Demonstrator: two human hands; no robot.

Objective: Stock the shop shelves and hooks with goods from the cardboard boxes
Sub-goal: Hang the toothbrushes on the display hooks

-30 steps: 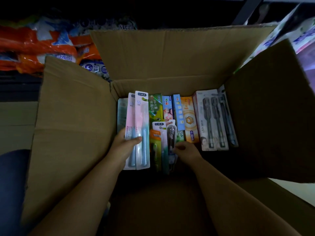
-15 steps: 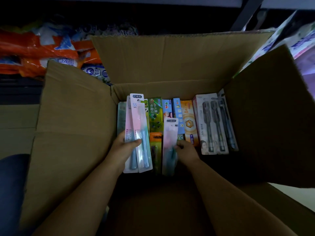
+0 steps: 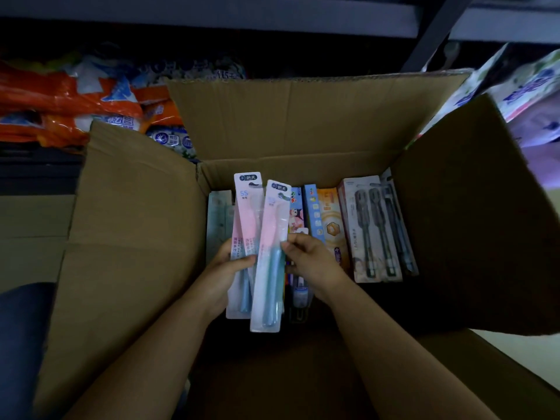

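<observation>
Box: big open cardboard carton, all four flaps folded outward; it fills most of the view, and goods stand on edge in a row along its far inner wall.
Shelf: grey shelf edge across the top, with a dark slanted strut at upper right.
Orange bags: orange, white and blue plastic packs piled beyond the box's left flap.
Pale bags: white and lilac printed packs beyond the right flap.
Razor packs: white cards with dark handles, standing at the right end of the row, against the box's right side.
Cartons: one orange and one blue slim box, upright in the middle of the row, just left of the razor packs.
Left hand: inside the box, thumb over the front of the rear brush pack, fingers behind it, gripping near its lower half.
Right hand: fingers curled, thumb and fingertips pinching the right edge of the front brush pack about midway up.
Rear brush pack: pink and blue toothbrush card, raised above the row, nearly upright.
Front brush pack: matching card, tilted slightly right, overlapping the rear one and touching it.
Hands: close together, each clamped on its own pack.
</observation>
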